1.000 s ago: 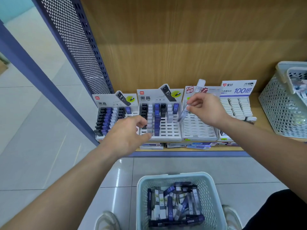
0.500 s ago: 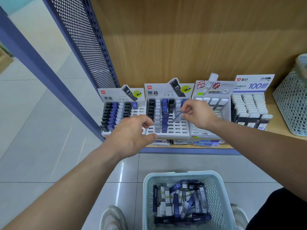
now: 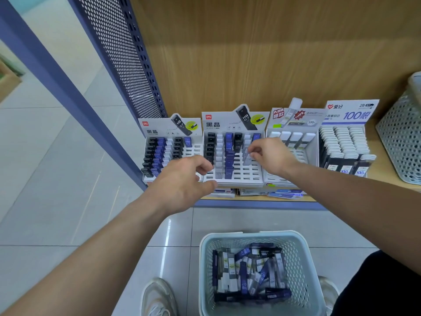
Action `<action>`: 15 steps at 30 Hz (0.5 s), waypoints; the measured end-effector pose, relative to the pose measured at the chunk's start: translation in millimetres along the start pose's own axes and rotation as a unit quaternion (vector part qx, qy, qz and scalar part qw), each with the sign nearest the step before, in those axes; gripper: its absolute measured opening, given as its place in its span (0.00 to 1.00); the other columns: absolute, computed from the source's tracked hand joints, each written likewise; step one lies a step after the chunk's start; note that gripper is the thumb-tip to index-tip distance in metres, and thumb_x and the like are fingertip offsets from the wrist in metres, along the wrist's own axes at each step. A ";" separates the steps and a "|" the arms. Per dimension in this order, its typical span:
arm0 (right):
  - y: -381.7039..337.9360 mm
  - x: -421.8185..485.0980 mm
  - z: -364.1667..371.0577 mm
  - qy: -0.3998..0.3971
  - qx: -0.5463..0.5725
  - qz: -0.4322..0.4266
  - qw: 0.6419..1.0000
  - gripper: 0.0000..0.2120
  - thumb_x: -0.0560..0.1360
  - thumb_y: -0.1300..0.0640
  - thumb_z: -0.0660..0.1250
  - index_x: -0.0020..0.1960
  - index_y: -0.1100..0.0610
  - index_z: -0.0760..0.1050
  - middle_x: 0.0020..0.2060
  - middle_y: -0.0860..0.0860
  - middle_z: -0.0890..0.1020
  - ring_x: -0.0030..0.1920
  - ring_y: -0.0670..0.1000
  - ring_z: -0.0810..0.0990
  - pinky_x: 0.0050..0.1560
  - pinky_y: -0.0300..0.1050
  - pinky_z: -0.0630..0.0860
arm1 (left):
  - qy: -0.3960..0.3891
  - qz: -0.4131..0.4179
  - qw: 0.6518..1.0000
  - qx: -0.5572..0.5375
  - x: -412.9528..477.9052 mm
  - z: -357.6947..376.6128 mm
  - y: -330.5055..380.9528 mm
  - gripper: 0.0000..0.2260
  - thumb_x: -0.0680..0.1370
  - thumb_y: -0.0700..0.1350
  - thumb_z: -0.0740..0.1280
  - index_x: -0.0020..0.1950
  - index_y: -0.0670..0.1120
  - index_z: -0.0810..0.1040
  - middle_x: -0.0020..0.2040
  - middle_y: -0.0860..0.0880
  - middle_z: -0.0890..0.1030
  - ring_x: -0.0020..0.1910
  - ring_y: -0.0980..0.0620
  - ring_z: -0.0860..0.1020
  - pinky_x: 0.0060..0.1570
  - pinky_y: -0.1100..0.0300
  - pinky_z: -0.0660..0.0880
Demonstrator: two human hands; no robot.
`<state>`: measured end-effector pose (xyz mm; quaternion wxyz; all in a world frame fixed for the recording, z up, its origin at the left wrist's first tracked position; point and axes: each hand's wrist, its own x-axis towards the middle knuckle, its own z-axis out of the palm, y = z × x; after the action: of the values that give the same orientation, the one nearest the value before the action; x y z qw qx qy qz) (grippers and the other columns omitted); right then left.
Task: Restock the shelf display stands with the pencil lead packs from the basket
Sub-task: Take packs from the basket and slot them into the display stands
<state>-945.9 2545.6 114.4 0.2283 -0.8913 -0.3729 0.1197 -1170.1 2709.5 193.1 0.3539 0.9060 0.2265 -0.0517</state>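
Pinching lead pack (image 3: 246, 157), right hand (image 3: 272, 157) above stand (image 3: 241, 179).

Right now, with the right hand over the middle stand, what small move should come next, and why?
Probably press the pale pack down into its slot, then let go: the right hand pinches it over the middle stand, where empty slots show.

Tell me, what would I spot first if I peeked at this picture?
Two bare hands hover over the lead stands on the wooden shelf. The right hand pinches a pale pack at the second stand from the left, and the left hand hangs just in front of it. Below them, on the tiled floor, a pale basket holds a jumble of lead packs.
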 end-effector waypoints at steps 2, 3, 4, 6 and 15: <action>-2.8 -1.1 -3.6 0.004 0.005 0.005 1.000 0.08 0.80 0.60 0.67 0.56 0.59 0.81 0.46 0.53 0.85 0.47 0.53 0.82 0.54 0.46 0.79 | 0.001 -0.001 1.000 0.000 -0.9 -0.2 -0.4 0.13 0.75 0.57 0.74 0.57 0.61 0.76 0.53 0.64 0.77 0.51 0.64 0.78 0.41 0.68 0.71; -3.8 -3.3 -5.9 0.007 0.011 0.011 1.000 0.08 0.79 0.59 0.68 0.57 0.58 0.81 0.46 0.53 0.84 0.47 0.53 0.82 0.55 0.48 0.80 | -0.001 -0.002 1.000 0.001 -1.8 0.6 -0.5 0.12 0.75 0.57 0.74 0.56 0.61 0.76 0.53 0.63 0.78 0.51 0.62 0.78 0.41 0.67 0.71; -4.1 -7.1 -8.4 0.010 0.018 0.016 1.000 0.10 0.79 0.58 0.69 0.59 0.58 0.80 0.45 0.52 0.83 0.46 0.52 0.82 0.55 0.49 0.80 | -0.003 -0.004 1.000 0.002 -3.0 2.0 -0.2 0.12 0.75 0.57 0.74 0.56 0.61 0.76 0.53 0.63 0.78 0.51 0.61 0.79 0.40 0.67 0.71; -3.7 -20.1 -13.4 0.006 0.017 0.024 1.000 0.12 0.78 0.55 0.71 0.61 0.55 0.79 0.45 0.49 0.81 0.46 0.51 0.81 0.52 0.47 0.78 | -0.010 -0.004 1.000 0.008 -6.6 6.8 -0.4 0.11 0.76 0.56 0.74 0.55 0.60 0.76 0.53 0.62 0.78 0.51 0.58 0.79 0.42 0.65 0.72; 29.8 -123.5 -18.8 -0.133 -0.020 0.079 0.988 0.16 0.74 0.49 0.74 0.60 0.51 0.79 0.50 0.46 0.80 0.46 0.46 0.77 0.49 0.39 0.69 | -0.087 -0.008 0.991 0.097 -42.5 53.4 -10.0 0.17 0.77 0.54 0.73 0.64 0.51 0.77 0.60 0.53 0.79 0.53 0.53 0.77 0.57 0.58 0.75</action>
<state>-1006.1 2432.4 121.3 0.1482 -0.8988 -0.3303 0.2472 -1208.8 2664.6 158.0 0.2824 0.9261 0.1960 -0.1553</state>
